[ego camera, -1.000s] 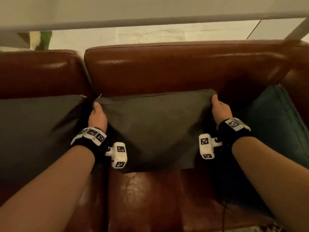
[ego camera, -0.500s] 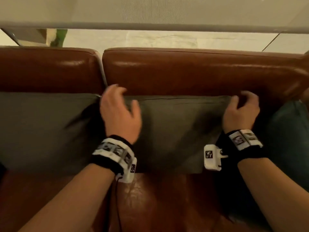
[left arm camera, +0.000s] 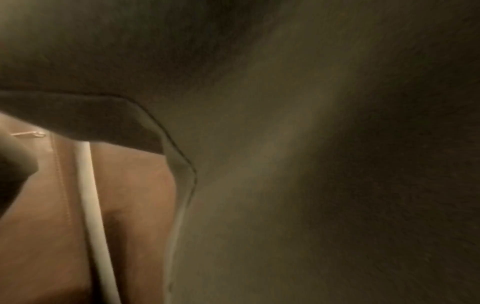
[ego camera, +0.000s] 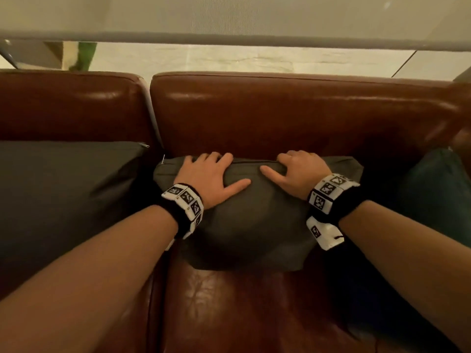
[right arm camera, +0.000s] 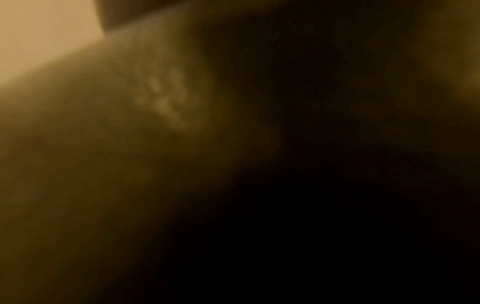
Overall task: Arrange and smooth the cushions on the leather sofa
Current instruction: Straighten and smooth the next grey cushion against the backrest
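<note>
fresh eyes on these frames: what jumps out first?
Two bare hands pressed flat on the middle dark grey cushion, the left hand and right hand side by side near its top zip edge, against the brown leather sofa back. A second grey cushion leans at the left, and a dark teal cushion sits at the right edge. Both wrist views are dim and blurred.

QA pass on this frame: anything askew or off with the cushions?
Middle cushion looks squashed and bulging under both hands, sitting lower than the flat left cushion. No damage visible.
</note>
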Available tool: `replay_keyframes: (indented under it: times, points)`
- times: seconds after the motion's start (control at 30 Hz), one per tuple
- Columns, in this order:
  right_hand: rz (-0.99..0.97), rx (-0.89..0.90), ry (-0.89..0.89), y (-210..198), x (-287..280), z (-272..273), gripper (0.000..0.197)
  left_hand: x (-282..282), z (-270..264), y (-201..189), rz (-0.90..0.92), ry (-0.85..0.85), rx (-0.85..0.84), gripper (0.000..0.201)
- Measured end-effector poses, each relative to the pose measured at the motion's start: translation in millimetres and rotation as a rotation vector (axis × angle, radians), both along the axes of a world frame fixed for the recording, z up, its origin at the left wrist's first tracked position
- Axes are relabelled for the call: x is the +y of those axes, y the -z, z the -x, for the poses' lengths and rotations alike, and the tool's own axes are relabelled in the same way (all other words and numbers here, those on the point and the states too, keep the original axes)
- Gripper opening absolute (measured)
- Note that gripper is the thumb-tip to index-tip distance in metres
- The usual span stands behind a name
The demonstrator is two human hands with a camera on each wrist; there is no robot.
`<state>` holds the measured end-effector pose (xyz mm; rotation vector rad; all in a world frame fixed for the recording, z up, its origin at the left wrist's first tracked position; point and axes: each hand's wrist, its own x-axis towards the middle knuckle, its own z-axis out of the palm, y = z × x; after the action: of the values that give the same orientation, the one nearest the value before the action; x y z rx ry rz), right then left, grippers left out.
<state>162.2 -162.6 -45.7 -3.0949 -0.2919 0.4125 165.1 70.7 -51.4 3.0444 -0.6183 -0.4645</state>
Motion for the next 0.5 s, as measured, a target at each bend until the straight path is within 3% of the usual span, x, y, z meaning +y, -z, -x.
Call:
replay_keyframes:
  times: [0.07,0.17,0.23,0.3,0.37,0.5]
  points:
    - [0.069,0.04,0.073,-5,1,-25,0.071,-9,-23,-2,-0.04,-0.069,-0.046,0.081]
    - [0.002,-0.174,0.132,-9,13,-30,0.053,-28,-24,-3,0.052,-0.15,-0.21,0.065]
    - [-0.143,-0.289,0.104,-1,31,0,0.048,-38,7,6,0.147,-0.022,-0.268,0.063]
    - [-0.148,-0.222,0.021,17,42,34,0.054,-35,33,21,0.133,0.124,-0.215,0.066]
    - [-0.07,-0.197,-0.037,35,29,42,0.06,-18,29,35,0.091,0.113,-0.219,0.067]
    - [-0.026,-0.207,0.175,49,-38,15,0.068,25,-17,42,0.022,-0.057,-0.268,0.07]
